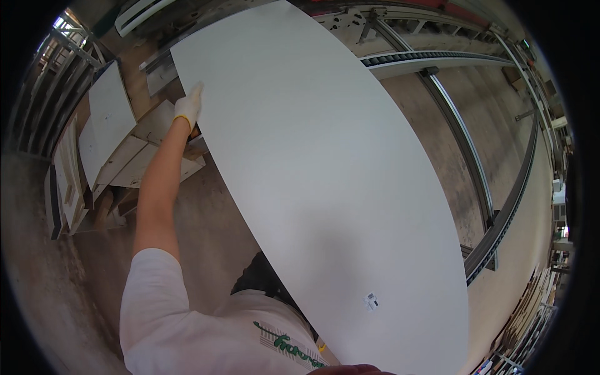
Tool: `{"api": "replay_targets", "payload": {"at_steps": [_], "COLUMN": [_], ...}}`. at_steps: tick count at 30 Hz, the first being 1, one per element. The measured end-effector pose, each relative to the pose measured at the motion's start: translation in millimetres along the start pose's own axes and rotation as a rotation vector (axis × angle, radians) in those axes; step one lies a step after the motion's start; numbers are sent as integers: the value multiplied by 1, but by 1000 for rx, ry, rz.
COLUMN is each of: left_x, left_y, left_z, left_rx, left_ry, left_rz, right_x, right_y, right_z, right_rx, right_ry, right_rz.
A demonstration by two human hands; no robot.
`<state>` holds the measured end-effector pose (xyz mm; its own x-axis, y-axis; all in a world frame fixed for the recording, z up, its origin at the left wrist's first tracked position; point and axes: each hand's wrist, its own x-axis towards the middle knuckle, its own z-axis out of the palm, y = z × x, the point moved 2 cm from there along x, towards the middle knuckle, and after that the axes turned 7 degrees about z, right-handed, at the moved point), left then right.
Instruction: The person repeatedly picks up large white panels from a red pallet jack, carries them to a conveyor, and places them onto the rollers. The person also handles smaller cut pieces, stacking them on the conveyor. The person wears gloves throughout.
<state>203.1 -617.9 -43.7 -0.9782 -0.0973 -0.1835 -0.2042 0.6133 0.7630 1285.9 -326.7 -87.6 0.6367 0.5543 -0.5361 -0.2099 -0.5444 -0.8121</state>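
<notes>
A large white panel [300,144] stretches from the far left down to the lower right, with a small printed label [371,302] near its close end. My left hand [189,105], in a white glove with a yellow cuff, grips the panel's left edge toward the far end. Its fingers lie over the top face, and the thumb side is hidden at the edge. Of my right hand, only a bit of yellow cuff [322,345] shows beside the panel's near edge at the bottom. Its fingers are hidden.
Board offcuts [134,150] and a leaning white board [106,122] are stacked to the left. On the right stands a metal frame with roller tracks [437,59] and a rail [462,137]. Stacked strips [522,312] lie at the lower right.
</notes>
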Motion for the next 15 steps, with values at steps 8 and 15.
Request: {"api": "replay_targets", "payload": {"at_steps": [8,15], "left_x": [-11,4], "left_y": [6,23], "left_z": [1,25], "left_rx": [-142,-89], "left_ry": [-1,17], "left_rz": [94,79], "right_x": [-3,-1], "right_y": [-7,-23], "right_z": [38,19], "right_rx": [-50,-23], "right_ry": [6,74], "right_rz": [3,-5]}}
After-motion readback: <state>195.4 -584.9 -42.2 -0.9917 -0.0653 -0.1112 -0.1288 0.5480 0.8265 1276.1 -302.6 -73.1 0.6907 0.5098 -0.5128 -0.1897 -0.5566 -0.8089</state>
